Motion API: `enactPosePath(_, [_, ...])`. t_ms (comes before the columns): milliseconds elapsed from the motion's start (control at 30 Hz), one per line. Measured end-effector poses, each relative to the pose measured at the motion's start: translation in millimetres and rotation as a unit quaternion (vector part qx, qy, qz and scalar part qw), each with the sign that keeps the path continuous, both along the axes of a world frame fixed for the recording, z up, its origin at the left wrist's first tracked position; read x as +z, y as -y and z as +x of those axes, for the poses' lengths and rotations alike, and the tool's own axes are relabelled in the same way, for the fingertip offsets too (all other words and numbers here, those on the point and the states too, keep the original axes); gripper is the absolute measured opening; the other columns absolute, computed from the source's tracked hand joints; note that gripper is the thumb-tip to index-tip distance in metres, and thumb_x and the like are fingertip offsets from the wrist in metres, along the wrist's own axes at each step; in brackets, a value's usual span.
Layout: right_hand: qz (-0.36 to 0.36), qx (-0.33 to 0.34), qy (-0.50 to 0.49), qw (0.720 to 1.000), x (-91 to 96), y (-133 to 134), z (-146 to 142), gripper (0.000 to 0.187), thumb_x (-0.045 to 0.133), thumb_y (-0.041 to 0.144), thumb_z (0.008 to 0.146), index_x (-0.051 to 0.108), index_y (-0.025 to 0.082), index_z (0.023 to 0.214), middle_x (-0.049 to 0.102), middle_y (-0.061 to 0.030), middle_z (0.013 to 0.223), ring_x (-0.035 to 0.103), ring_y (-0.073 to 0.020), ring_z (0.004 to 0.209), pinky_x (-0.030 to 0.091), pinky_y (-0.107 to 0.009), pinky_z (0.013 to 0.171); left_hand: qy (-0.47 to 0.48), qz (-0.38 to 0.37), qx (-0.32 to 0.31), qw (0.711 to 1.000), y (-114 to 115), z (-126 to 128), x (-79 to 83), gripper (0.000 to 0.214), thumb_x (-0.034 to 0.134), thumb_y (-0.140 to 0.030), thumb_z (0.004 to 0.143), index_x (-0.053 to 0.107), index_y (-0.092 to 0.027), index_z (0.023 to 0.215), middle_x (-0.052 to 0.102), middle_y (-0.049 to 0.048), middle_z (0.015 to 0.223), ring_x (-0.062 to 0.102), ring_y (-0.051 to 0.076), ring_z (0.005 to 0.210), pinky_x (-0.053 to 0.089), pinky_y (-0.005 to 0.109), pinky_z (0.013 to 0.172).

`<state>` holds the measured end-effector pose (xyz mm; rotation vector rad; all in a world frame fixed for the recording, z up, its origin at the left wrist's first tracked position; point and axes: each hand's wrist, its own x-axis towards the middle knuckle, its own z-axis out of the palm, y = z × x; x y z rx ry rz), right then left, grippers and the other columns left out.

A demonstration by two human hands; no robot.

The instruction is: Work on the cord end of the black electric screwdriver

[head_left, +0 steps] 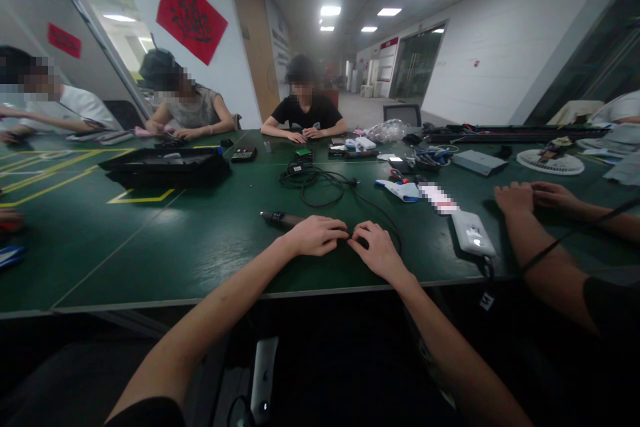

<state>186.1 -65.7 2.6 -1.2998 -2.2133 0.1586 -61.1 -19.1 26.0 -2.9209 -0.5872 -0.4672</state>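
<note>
A dark, pen-like electric screwdriver (283,219) lies on the green table, its tip pointing left. My left hand (320,235) is closed over its rear part, which the fingers largely hide. Close beside it, my right hand (377,248) pinches a small dark piece at the tool's tail end, seemingly the end of the cable. A black cable (384,208) curves down behind my right hand, and its loops lie farther up the table. Exactly how the cable meets the tool is covered by my fingertips.
A black tray (167,165) stands at the left. To the right lie a white power bank (471,232), a blue-white packet (400,189) and a white round fan part (550,161). A co-worker's hands (515,199) rest at the right; other people sit across the table.
</note>
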Motion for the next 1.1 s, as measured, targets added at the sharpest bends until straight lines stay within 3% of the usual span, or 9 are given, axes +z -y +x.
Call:
enactPosePath(367, [0.000, 0.000, 0.003, 1.000, 0.5, -0.4, 0.0, 0.014, 0.064, 0.037, 0.101, 0.069, 0.026, 0.094, 0.066, -0.0059, 0.117, 0.060, -0.0243, 0.107, 0.044, -0.038, 0.086, 0.004, -0.016, 0.029, 0.999, -0.9, 1.7, -0.7, 0.025, 0.046, -0.025, 0.103, 0.066, -0.019, 0.117, 0.067, 0.0088, 0.129, 0.070, 0.020, 0.107, 0.055, 0.031, 0.096])
enactPosePath(667, [0.008, 0.004, -0.004, 1.000, -1.4, -0.9, 0.0, 0.014, 0.064, 0.035, 0.101, 0.069, 0.025, 0.093, 0.066, -0.0050, 0.116, 0.060, -0.0235, 0.105, 0.043, -0.037, 0.086, -0.005, -0.005, 0.006, 1.000, 1.1, 0.2, 1.1, 0.044, 0.050, -0.023, 0.099, 0.059, -0.026, 0.142, 0.063, 0.0065, 0.141, 0.067, 0.022, 0.118, 0.053, 0.034, 0.104])
enactPosePath(933, [0.006, 0.008, -0.011, 1.000, -0.4, -0.3, 0.0, 0.013, 0.065, 0.035, 0.101, 0.069, 0.025, 0.094, 0.066, -0.0052, 0.115, 0.060, -0.0236, 0.105, 0.044, -0.038, 0.086, 0.005, -0.011, 0.021, 1.000, -1.5, 0.1, -2.7, 0.029, 0.049, -0.023, 0.101, 0.069, -0.020, 0.122, 0.067, 0.0083, 0.134, 0.069, 0.021, 0.112, 0.054, 0.033, 0.099])
enactPosePath(1100, [0.008, 0.008, -0.012, 1.000, -2.3, -2.0, 0.3, 0.014, 0.065, 0.036, 0.101, 0.069, 0.025, 0.093, 0.066, -0.0052, 0.115, 0.060, -0.0236, 0.105, 0.043, -0.038, 0.085, 0.014, -0.023, 0.015, 1.000, 1.0, 2.8, 0.2, 0.029, 0.050, -0.025, 0.102, 0.065, -0.020, 0.125, 0.068, 0.0085, 0.130, 0.068, 0.021, 0.114, 0.053, 0.033, 0.102])
